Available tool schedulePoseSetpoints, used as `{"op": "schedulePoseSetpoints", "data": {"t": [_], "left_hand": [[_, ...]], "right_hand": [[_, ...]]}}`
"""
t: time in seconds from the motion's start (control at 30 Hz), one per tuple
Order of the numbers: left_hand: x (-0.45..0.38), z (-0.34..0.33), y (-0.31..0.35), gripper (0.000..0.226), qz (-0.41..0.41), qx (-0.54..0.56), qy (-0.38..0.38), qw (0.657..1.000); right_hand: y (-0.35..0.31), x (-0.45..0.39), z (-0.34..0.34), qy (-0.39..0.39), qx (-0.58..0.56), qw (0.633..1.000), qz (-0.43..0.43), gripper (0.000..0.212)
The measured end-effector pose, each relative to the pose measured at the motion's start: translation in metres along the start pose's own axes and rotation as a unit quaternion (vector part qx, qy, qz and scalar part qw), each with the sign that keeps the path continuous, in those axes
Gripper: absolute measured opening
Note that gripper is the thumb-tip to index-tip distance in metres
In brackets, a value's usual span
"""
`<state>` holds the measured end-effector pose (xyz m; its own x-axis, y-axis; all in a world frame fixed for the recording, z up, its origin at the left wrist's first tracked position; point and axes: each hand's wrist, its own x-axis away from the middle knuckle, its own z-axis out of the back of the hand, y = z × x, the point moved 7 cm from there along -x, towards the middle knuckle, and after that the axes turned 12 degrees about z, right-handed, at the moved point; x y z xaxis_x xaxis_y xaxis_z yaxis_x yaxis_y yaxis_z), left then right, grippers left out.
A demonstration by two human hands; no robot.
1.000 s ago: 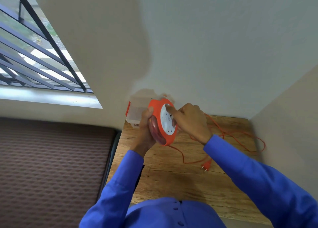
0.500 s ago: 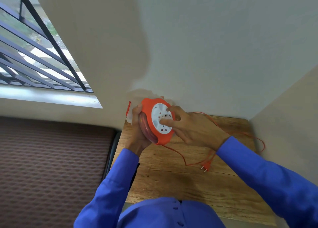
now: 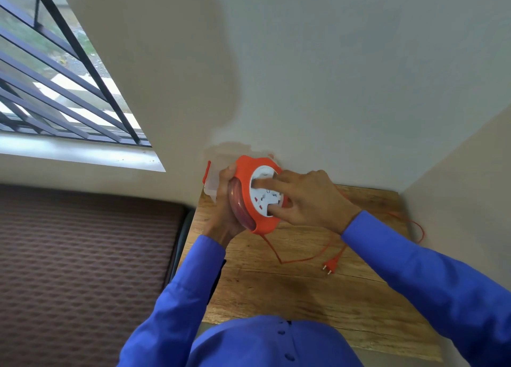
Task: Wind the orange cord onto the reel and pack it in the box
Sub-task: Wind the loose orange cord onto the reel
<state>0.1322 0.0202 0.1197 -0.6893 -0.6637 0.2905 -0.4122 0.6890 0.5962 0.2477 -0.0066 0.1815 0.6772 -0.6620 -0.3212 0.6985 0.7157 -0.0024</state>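
The orange cord reel [image 3: 244,173], with a white socket face, is held upright above the back left of the wooden table [image 3: 304,289]. My left hand [image 3: 226,209] grips its rim from the left. My right hand [image 3: 307,198] presses fingers onto the white socket face. The loose orange cord [image 3: 326,251] trails from the reel's bottom across the table, loops off the right side, and ends in an orange plug [image 3: 331,265]. A clear plastic box [image 3: 210,184] with an orange clip stands behind the reel against the wall, mostly hidden.
Walls close the table in at the back and right. A brown patterned cushion [image 3: 83,269] lies left of the table. A barred window [image 3: 55,84] is at the upper left.
My right hand's fingers have shifted round the white socket face. The plug has slid a little across the table and the cord's loops have changed shape.
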Motion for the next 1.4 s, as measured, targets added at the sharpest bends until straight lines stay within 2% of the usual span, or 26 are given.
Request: {"op": "schedulePoseSetpoints", "data": {"t": [0.13,0.2,0.27,0.37,0.4,0.5,0.57,0.63,0.7,0.77,0.83,0.9,0.93,1.0,1.07,1.2,1.3,1.4], "left_hand": [[0.002,-0.008,0.004,0.129,-0.027,-0.013,0.02,0.999],[0.002,-0.009,0.005,0.119,-0.04,-0.023,0.024,0.999],[0.003,-0.008,0.005,0.106,-0.046,-0.035,0.036,0.998],[0.004,-0.007,0.003,0.109,-0.052,-0.039,0.035,0.997],[0.004,-0.008,0.002,0.104,-0.051,-0.039,0.028,0.998],[0.007,-0.009,0.002,0.087,-0.06,-0.067,0.024,0.996],[0.009,-0.006,0.005,0.089,-0.073,-0.085,0.051,0.992],[0.01,-0.006,0.005,0.092,-0.071,-0.096,0.067,0.991],[0.01,-0.004,0.002,0.101,-0.068,-0.092,0.069,0.991],[0.008,-0.002,-0.001,0.103,-0.064,-0.07,0.066,0.993],[0.006,0.0,-0.005,0.108,-0.055,-0.039,0.061,0.996],[0.005,0.005,-0.004,0.124,-0.058,-0.015,0.067,0.996],[0.004,0.007,-0.003,0.127,-0.064,-0.012,0.068,0.996],[0.004,0.009,-0.003,0.13,-0.061,0.002,0.061,0.996],[0.004,0.009,-0.003,0.126,-0.052,0.016,0.054,0.997],[0.003,0.009,-0.006,0.088,-0.033,0.01,0.026,0.999],[0.001,0.005,-0.008,0.087,-0.015,0.002,0.014,1.0],[0.0,-0.001,-0.01,0.091,-0.005,-0.004,-0.002,1.0]], "right_hand": [[0.009,-0.002,0.002,0.029,-0.085,0.985,-0.149,0.068],[0.016,-0.002,-0.002,0.032,-0.137,0.964,-0.224,0.072],[0.022,-0.003,-0.005,0.051,-0.176,0.941,-0.285,0.067],[0.029,-0.003,-0.013,0.069,-0.215,0.909,-0.351,0.053],[0.032,-0.001,-0.018,0.074,-0.24,0.894,-0.37,0.053],[0.036,0.009,-0.03,0.09,-0.334,0.834,-0.43,0.068],[0.033,0.016,-0.038,0.082,-0.4,0.789,-0.46,0.069],[0.027,0.02,-0.044,0.062,-0.445,0.76,-0.469,0.067],[0.024,0.018,-0.044,0.04,-0.441,0.772,-0.455,0.067],[0.024,0.015,-0.035,0.034,-0.361,0.836,-0.412,0.067],[0.02,0.01,-0.021,0.049,-0.219,0.916,-0.332,0.054],[0.007,0.006,-0.009,0.052,-0.125,0.963,-0.232,0.023],[0.001,0.005,-0.008,0.036,-0.112,0.975,-0.188,0.026],[-0.004,0.007,-0.011,-0.007,-0.108,0.987,-0.117,0.042],[-0.008,0.009,-0.007,-0.035,-0.066,0.996,-0.054,0.046],[-0.015,0.009,-0.004,-0.073,0.026,0.996,0.046,0.048],[-0.011,0.005,-0.002,-0.071,0.016,0.996,0.048,0.047],[-0.002,0.001,0.001,-0.037,-0.017,0.999,-0.003,0.056]]}}
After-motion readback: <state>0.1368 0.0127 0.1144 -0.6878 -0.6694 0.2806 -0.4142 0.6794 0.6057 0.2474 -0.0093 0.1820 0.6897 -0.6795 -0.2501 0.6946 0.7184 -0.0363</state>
